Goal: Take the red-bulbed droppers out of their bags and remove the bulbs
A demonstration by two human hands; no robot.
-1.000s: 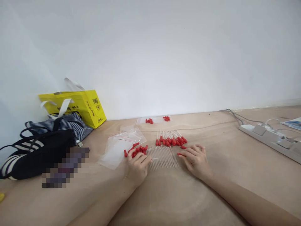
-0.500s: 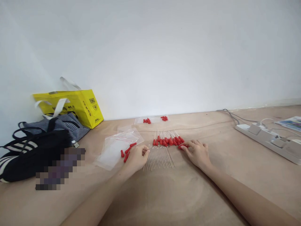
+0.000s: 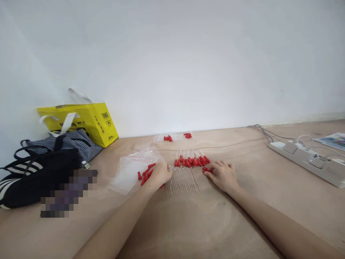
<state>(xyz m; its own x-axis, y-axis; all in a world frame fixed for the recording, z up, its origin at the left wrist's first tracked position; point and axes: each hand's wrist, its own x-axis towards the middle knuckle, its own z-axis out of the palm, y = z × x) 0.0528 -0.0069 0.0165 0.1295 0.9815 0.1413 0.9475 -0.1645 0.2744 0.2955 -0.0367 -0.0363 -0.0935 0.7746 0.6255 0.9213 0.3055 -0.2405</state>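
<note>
A row of thin glass dropper tubes [image 3: 183, 180] lies side by side in front of me. My left hand [image 3: 161, 174] is curled closed at the row's left end; its fingertips are partly hidden, so what they hold cannot be made out. Around that hand lie loose red rubber bulbs [image 3: 145, 172], some partly beneath it. To the right of the row, my right hand [image 3: 224, 176] rests on the table, thumb and fingers closed around a red rubber bulb [image 3: 206, 169]. Just beyond the row, several droppers with red bulbs fitted [image 3: 194, 161] lie with their glass ends pointing away.
Clear zip bags [image 3: 128, 171] lie at the left. Another bag with red bulbs [image 3: 178, 137] is near the wall. Further left are a yellow bag [image 3: 101, 124], a striped bag [image 3: 83, 142] and a black bag [image 3: 59, 176]. A power strip [image 3: 304, 158] with cables stands right.
My left hand has turned palm-down and shifted slightly, with more red bulbs showing beside it. My right hand has moved slightly left and toward me, and the bulbs at its fingertips have shifted.
</note>
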